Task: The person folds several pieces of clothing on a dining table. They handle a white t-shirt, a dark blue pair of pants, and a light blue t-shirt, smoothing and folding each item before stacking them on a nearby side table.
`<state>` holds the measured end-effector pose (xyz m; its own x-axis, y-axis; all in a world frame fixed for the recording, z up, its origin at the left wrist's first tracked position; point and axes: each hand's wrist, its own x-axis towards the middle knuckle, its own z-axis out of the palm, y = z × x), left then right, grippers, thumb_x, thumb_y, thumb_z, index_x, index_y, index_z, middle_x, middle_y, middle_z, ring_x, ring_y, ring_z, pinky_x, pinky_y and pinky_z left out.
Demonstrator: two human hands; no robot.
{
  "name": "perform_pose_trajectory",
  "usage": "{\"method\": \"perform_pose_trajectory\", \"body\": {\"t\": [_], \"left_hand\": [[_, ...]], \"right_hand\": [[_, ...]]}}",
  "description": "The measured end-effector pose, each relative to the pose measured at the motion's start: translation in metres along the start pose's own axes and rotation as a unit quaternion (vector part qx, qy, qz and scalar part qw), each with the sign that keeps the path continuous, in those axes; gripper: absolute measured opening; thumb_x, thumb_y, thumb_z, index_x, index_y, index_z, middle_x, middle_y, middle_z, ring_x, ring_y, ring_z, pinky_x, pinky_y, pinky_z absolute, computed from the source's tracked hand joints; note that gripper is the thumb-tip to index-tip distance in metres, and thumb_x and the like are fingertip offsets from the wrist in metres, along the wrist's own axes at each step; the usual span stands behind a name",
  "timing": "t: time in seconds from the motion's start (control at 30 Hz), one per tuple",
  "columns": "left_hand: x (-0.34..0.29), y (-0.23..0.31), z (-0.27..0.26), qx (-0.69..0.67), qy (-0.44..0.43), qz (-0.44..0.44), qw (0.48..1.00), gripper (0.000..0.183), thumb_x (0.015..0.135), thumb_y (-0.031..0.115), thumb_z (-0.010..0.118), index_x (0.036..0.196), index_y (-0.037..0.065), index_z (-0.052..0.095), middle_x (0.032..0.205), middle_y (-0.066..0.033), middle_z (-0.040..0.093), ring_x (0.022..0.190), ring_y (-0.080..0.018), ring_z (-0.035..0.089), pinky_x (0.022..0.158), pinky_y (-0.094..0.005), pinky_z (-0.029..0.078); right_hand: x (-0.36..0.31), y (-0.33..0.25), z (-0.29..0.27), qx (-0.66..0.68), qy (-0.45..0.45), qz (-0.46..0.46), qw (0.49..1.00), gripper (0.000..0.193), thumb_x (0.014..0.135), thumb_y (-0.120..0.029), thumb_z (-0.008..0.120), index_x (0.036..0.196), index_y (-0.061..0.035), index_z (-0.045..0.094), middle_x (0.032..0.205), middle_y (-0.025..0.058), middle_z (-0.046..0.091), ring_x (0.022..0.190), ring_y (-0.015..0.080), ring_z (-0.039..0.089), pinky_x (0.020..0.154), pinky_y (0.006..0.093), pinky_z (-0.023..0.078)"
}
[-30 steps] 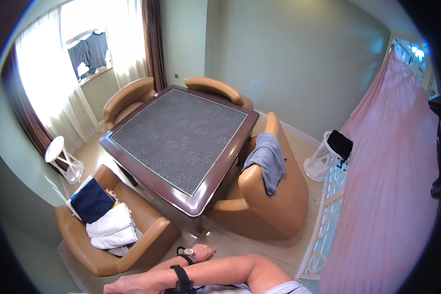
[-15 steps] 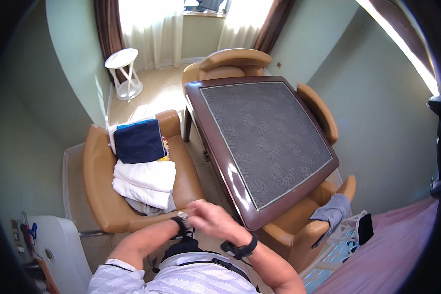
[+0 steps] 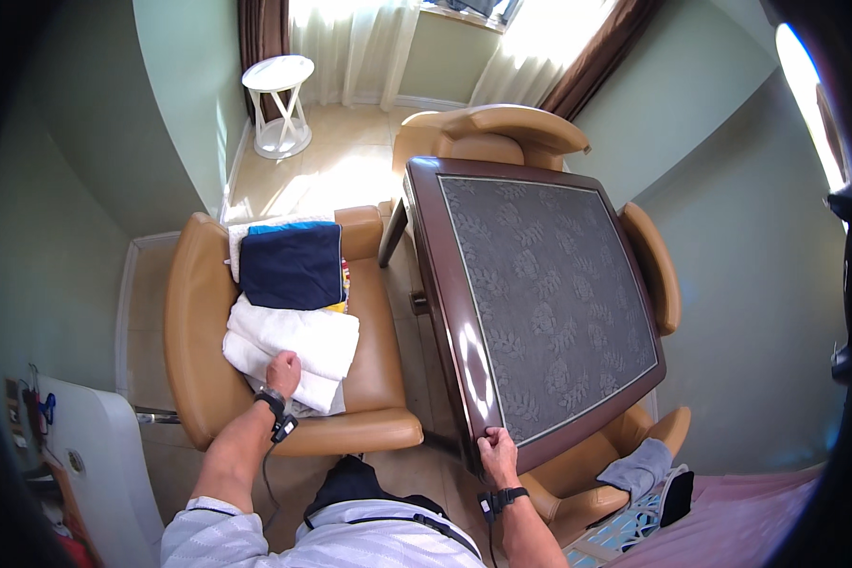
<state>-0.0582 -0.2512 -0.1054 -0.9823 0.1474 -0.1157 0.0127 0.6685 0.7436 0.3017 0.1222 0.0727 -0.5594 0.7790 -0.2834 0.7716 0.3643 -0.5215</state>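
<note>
On the tan armchair (image 3: pixel 379 331) at left lies a folded white towel (image 3: pixel 317 331). My left hand (image 3: pixel 282 374) reaches onto it, its fingers curled closed at the towel's fold. Farther back on the same seat, a folded dark navy cloth (image 3: pixel 293 265) tops a pile with blue, white and yellow-red pieces beneath. Part of a grey cloth (image 3: pixel 324 410) shows below the towel. My right hand (image 3: pixel 498 454) is at the near-left corner of the brown table (image 3: pixel 450 331), fingers bent closed; what they hold, if anything, is hidden. A black wristband with a small device is on each wrist.
More tan armchairs stand around the table, one at the far side (image 3: pixel 483 147). A grey cloth (image 3: pixel 636 469) drapes over the near-right armchair. A small white round side table (image 3: pixel 279 76) is by the curtains. Pink fabric (image 3: pixel 748 521) and a white rack fill the lower right.
My hands, together in front of me before, have parted. The left has moved onto the white towel, the right to the table's near corner. The view has shifted slightly.
</note>
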Motion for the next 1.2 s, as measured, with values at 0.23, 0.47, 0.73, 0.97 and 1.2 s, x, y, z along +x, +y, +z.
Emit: {"method": "perform_pose_trajectory", "body": {"t": [0.23, 0.47, 0.73, 0.97, 1.2], "left_hand": [[0.132, 0.024, -0.027, -0.006, 0.164, 0.017, 0.986, 0.037, 0.095, 0.017, 0.071, 0.127, -0.001, 0.066, 0.123, -0.0251, 0.071, 0.119, -0.0434, 0.065, 0.105, -0.0491, 0.052], [0.223, 0.056, -0.069, 0.090, 0.260, 0.136, 0.952, 0.056, 0.092, 0.009, 0.074, 0.142, -0.001, 0.053, 0.141, -0.0261, 0.058, 0.133, -0.0430, 0.055, 0.116, -0.0482, 0.044], [0.235, 0.048, -0.075, -0.113, 0.164, -0.059, 0.978, 0.040, 0.091, 0.011, 0.078, 0.124, 0.001, 0.058, 0.085, -0.0123, 0.070, 0.069, -0.0256, 0.069, 0.065, -0.0398, 0.057], [0.101, 0.046, -0.045, -0.309, 0.068, -0.106, 0.943, 0.037, 0.086, 0.002, 0.066, 0.121, -0.004, 0.056, 0.075, -0.0065, 0.062, 0.050, -0.0157, 0.059, 0.044, -0.0331, 0.050], [-0.074, 0.060, -0.040, -0.233, -0.139, -0.220, 0.937, 0.008, 0.089, 0.006, 0.062, 0.090, 0.000, 0.067, 0.070, -0.0048, 0.065, 0.052, -0.0144, 0.063, 0.050, -0.0328, 0.052]], "right_hand": [[-0.002, 0.004, 0.004, -0.009, -0.013, -0.010, 1.000, 0.030, 0.085, -0.018, 0.081, 0.109, -0.0049, 0.070, 0.094, 0.0129, 0.073, 0.087, 0.0289, 0.072, 0.083, 0.0416, 0.059], [-0.006, 0.006, 0.005, -0.088, 0.001, -0.059, 0.994, 0.027, 0.084, -0.017, 0.082, 0.105, -0.0050, 0.070, 0.096, 0.0108, 0.069, 0.083, 0.0230, 0.070, 0.080, 0.0369, 0.060], [-0.004, 0.004, 0.002, -0.082, -0.004, -0.042, 0.996, 0.024, 0.084, -0.016, 0.083, 0.102, -0.0058, 0.071, 0.093, 0.0101, 0.070, 0.080, 0.0229, 0.069, 0.078, 0.0379, 0.060], [0.005, 0.006, -0.001, -0.085, -0.003, -0.051, 0.995, 0.017, 0.082, -0.018, 0.083, 0.089, -0.0048, 0.074, 0.084, 0.0101, 0.072, 0.079, 0.0249, 0.071, 0.078, 0.0383, 0.058], [0.010, 0.011, -0.003, -0.072, -0.025, -0.049, 0.996, 0.016, 0.083, -0.018, 0.083, 0.089, -0.0051, 0.075, 0.083, 0.0104, 0.073, 0.077, 0.0251, 0.071, 0.077, 0.0384, 0.059]]}}
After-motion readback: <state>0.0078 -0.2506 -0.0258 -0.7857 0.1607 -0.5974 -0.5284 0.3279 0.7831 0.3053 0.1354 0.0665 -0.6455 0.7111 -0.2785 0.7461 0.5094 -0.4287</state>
